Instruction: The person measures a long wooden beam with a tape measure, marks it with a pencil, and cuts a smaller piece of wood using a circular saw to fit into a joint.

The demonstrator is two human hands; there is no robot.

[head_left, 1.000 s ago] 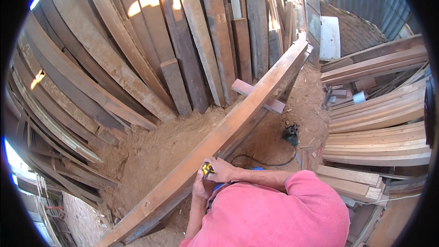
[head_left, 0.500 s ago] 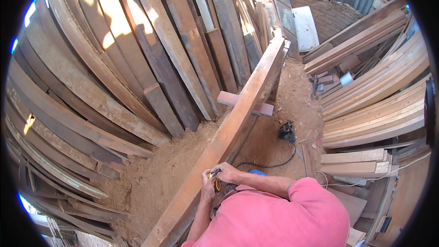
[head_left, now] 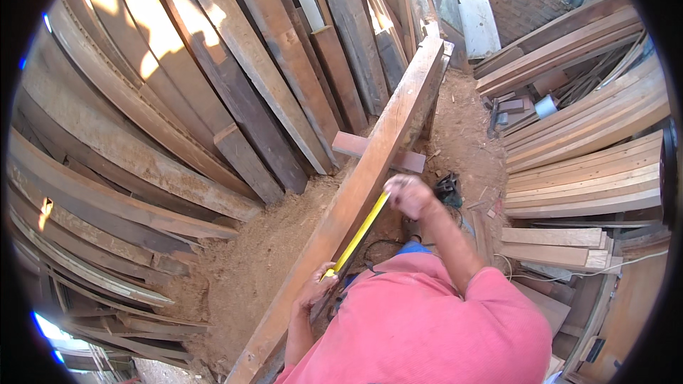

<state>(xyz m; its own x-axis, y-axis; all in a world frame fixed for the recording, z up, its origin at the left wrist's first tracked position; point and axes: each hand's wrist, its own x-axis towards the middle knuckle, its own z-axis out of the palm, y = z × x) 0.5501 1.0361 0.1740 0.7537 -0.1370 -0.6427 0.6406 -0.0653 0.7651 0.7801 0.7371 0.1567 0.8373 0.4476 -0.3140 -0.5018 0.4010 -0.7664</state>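
Note:
A long reddish wooden plank (head_left: 388, 128) runs diagonally from lower left to upper right, resting on a short cross piece (head_left: 350, 144). My left hand (head_left: 315, 290) grips the body of a tape measure against the plank's near part. A yellow tape blade (head_left: 361, 233) stretches up along the plank's right edge. My right hand (head_left: 408, 195) is closed on the blade's far end, at the plank's edge. My pink sleeve and shirt fill the lower middle of the view.
Many weathered boards (head_left: 235, 92) lean in a fan at the left and back. Stacked pale planks (head_left: 583, 178) lie at the right. A dark power tool (head_left: 449, 189) with a cable sits on the sawdust-covered ground (head_left: 249, 256). A white panel (head_left: 478, 21) stands at the back.
My right hand has moved up along the plank away from my left hand, drawing out the yellow blade. Before, both hands were together at the tape measure. The view has tilted slightly.

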